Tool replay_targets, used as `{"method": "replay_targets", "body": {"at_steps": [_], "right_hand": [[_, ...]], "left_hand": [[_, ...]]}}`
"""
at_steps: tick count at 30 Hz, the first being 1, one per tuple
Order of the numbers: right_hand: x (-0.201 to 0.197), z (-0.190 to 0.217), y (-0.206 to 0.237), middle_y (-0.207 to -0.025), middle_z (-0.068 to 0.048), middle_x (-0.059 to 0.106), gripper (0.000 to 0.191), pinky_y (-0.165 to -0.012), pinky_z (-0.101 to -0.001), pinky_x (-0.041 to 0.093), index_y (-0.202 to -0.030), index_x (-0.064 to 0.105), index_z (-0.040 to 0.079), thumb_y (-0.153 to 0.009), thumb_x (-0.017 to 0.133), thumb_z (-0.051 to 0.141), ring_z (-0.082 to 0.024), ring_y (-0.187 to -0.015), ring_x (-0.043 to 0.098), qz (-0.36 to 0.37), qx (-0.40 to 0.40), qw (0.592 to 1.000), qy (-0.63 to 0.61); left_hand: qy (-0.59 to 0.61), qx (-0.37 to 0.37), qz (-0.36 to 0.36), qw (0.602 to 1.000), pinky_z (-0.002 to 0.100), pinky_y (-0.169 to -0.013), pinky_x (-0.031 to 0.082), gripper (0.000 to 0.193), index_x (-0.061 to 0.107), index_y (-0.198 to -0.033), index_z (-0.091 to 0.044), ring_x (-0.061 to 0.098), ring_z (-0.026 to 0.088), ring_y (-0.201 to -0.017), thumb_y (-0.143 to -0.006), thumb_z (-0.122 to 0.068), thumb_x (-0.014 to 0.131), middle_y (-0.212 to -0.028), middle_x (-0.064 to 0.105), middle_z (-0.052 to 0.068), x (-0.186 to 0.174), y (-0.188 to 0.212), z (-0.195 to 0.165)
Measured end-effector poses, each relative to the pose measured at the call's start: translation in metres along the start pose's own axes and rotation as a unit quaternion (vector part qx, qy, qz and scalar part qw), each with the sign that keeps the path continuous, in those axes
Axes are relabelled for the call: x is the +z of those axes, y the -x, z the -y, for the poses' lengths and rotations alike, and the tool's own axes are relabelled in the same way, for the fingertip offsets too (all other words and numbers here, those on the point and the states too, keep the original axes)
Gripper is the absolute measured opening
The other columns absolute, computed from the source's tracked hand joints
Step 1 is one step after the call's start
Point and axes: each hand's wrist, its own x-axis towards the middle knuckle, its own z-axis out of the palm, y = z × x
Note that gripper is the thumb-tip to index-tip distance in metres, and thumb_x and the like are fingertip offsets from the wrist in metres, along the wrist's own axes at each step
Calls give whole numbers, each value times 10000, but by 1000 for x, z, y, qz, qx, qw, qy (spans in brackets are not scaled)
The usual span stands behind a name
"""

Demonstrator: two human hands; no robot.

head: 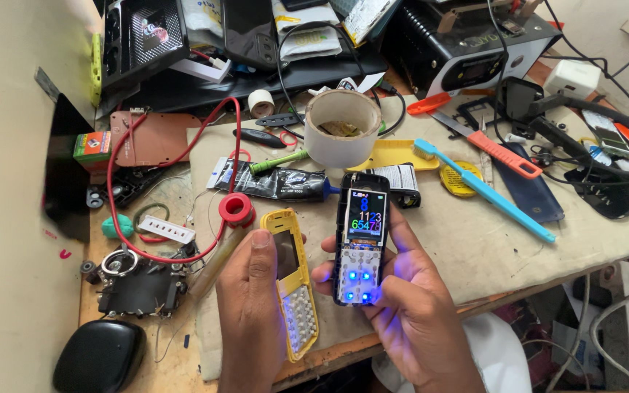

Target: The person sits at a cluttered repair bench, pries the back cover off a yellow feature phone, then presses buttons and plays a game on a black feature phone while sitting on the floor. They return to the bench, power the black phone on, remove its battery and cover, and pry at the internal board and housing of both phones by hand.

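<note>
i'm working over the cluttered tabletop [475, 240], my right hand [409, 313] gripping the lit, coverless phone [360, 240] above its near edge, my left hand [250, 309] pinching the yellow front cover [291, 291] just beside it.

phone body [360, 240]: black, screen lit with multicoloured digits, keypad board glowing blue
phone front cover [293, 291]: yellow, with pale keys
toothbrush [485, 188]: light blue
tape roll [343, 127]: off-white
wire [156, 156]: red
glue tube [274, 182]: black, possibly with white print
</note>
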Motion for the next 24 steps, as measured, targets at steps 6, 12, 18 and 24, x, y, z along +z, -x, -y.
{"method": "replay_targets", "body": {"at_steps": [6,12,18,24], "right_hand": [[3,2,0,-1266,-284,634,948,-788,-344,610,-1641,258,138,-736,404,-104,-328,-997,732,4,6,1000,-4],[-1,0,0,-1247,-280,629,925,-804,-358,627,-1622,276,117,-733,409,-99,-323,-981,728,7,4,1000,-4],[-6,-3,1,-1263,-273,642,889,-704,-274,579,-1644,287,105,-787,430,-87,-319,-981,734,9,3,1000,8],[-3,-1,0,-1249,-275,637,939,-774,-341,604,-1640,277,113,-738,419,-101,-324,-993,730,14,1,1000,1]], "left_hand": [[13,-12,-2,1000,268,-536,433,454,609,-880,-1,503,81,-644,-1067,-377,436,-739,564,20,1,0,0],[1,3,-1,1000,264,-531,406,452,586,-862,-5,475,76,-646,-1085,-368,437,-733,538,15,0,1,0],[14,9,0,1000,262,-581,432,427,599,-934,14,499,82,-688,-1093,-345,433,-777,559,10,-2,1,0],[20,-8,-1,1000,269,-576,442,457,659,-1046,49,512,91,-696,-1092,-345,432,-794,584,35,-1,0,3]]}}
